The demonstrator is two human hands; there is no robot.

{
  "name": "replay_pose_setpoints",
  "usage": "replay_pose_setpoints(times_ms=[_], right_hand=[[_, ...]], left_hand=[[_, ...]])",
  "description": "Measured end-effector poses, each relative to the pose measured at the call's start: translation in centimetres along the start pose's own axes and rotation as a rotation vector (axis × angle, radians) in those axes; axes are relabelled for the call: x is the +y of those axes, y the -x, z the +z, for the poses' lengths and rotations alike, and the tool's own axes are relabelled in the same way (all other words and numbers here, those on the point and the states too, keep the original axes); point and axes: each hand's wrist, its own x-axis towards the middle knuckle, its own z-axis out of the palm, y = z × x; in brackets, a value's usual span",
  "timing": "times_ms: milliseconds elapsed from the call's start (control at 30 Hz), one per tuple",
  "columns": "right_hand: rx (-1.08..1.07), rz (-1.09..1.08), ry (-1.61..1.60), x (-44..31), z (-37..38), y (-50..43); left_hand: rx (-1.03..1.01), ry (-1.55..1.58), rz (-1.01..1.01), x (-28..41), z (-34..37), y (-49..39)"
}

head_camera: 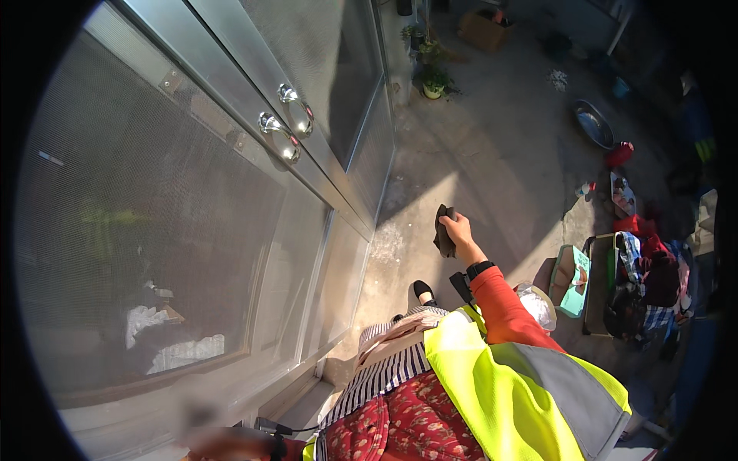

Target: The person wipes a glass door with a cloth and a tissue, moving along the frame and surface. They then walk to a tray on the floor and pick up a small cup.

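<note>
My right hand [459,232] is stretched out over the concrete floor and grips a dark brown, folded cloth [443,231]. A black band circles that wrist. At the lower left, very near the camera, my left hand [230,444] is a blur. A blurred greyish shape [202,412] is just above it, and I cannot tell whether the hand holds it. Double doors with metal frames and mesh panels [167,219] stand to my left. Two shiny curved handles, one nearer [281,138] and one farther [297,109], sit side by side where the doors meet.
A mint-green box [571,282] and a heap of clothes [657,271] lie on the right. Close by my arm is a lined bin [537,305]. Farther off are a metal basin [594,125], a potted plant [433,83] and a cardboard box [484,30].
</note>
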Motion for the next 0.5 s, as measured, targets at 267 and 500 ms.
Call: replay_pose_setpoints(times_ms=[267, 500], right_hand=[[0.168, 0.169, -0.438, 6.3, -8.2, 3.8], [0.426, 0.335, -0.503, 15.3, -13.4, 7.6]], left_hand=[[-0.47, -0.037, 0.085, 2.7, 2.4, 4.3], [-0.506, 0.828, 0.165, 10.2, 0.9, 8.4]])
